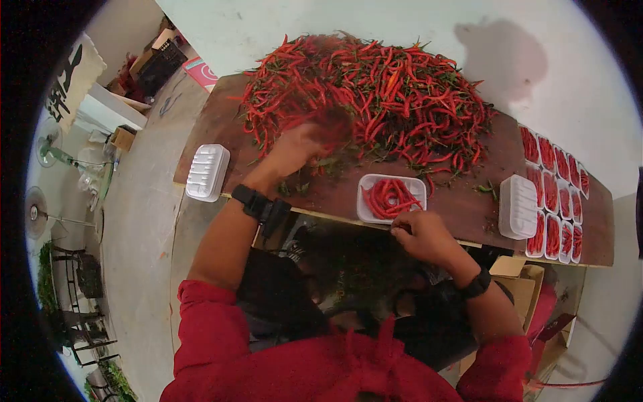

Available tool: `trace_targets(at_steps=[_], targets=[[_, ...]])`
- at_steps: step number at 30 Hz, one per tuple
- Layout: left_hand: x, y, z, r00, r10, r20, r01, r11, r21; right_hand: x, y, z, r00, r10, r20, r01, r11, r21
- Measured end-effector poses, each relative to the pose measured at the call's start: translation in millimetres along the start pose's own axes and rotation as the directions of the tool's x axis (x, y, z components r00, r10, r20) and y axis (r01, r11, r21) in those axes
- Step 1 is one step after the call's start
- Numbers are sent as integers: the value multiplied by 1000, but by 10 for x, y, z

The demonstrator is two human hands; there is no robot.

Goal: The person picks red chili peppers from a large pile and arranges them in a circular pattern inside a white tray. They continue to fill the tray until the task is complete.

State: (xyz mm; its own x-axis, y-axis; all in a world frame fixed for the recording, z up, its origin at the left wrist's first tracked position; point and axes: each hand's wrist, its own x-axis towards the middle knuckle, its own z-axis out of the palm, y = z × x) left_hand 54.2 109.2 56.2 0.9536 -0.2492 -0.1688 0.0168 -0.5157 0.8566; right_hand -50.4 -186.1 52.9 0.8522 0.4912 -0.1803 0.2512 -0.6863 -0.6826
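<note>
My left hand point(298, 149) is at the near left side of a large heap of red chili peppers point(395, 87) with green stems. Motion smears its fingers and the peppers around them, so its grip does not show. A white foam tray point(364, 213) at the table's front edge bears a small bunch of red chilies point(390, 197). Just off that tray's near right corner is my right hand point(425, 236), its fingers curled and pinched together. Whatever they hold, if anything, is too small to name.
White foam trays point(207, 173) are stacked upside down at the left, with another stack point(518, 206) at the right. Several filled chili trays point(552, 191) stand in rows on the table's right end. Cardboard boxes point(529, 288) sit below. A wall point(562, 74) rises behind.
</note>
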Motion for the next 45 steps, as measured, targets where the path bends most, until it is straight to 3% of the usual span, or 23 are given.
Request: trace_targets(at_steps=[1, 3, 7, 9, 10, 13, 16, 20, 22, 28, 32, 34, 38, 41, 43, 45], targets=[[10, -54, 13, 1000, -2, 1, 2, 1000, 0, -2, -13, -8, 1000, -6, 0, 6, 1000, 10], [-8, -75, 44, 984, 137, 115, -139, 990, 9, 6, -46, -16, 1000, -6, -30, 7, 1000, 22], [-154, 108, 180, 978, 98, 186, -70, 987, -147, 58, -48, 23, 993, -9, -117, 21, 995, 100], [-169, 38, 255, 938, 74, 338, 13, 969, -246, 91, -31, 56, 990, -14, -144, 37, 987, 154], [-213, 120, 294, 937, 72, 340, 15, 969, -246, 106, -30, 67, 985, -21, -170, 56, 977, 205], [-345, 312, 483, 887, 126, 445, 5, 960, -280, 141, -68, 74, 991, 97, -94, -58, 934, 352], [-429, 320, 651, 821, 236, 520, -65, 943, -325, 157, -93, 98, 993, 75, -93, -29, 905, 425], [-553, 405, 745, 798, 203, 567, -64, 965, -255, 175, -92, 169, 995, 99, 2, -82, 813, 577], [-595, 383, 793, 843, 170, 510, -27, 961, -276, 147, -190, 123, 981, 169, 90, -188, 756, 628], [-557, 279, 776, 863, 157, 481, -11, 956, -293, 194, -119, 165, 966, 260, -1, -168, 628, 760], [-611, 339, 764, 873, 129, 470, 2, 963, -269, 173, -147, 151, 966, 258, -6, -163, 628, 761], [-625, 333, 783, 876, 195, 441, -82, 961, -263, 177, -160, 156, 954, 298, -41, -164, 630, 759], [-629, 325, 788, 872, 157, 464, -36, 965, -258, 132, -261, 78, 936, 352, -20, -200, 577, 792], [-653, 373, 797, 871, 98, 481, 52, 956, -289, 119, -244, 97, 947, 307, -94, -132, 638, 758], [-657, 400, 794, 860, 65, 506, 66, 970, -236, 117, -212, 140, 953, 175, -247, -4, 823, 568], [-673, 403, 820, 878, 76, 472, 55, 964, -258, 60, -294, 139, 955, 104, -278, 41, 882, 469]])
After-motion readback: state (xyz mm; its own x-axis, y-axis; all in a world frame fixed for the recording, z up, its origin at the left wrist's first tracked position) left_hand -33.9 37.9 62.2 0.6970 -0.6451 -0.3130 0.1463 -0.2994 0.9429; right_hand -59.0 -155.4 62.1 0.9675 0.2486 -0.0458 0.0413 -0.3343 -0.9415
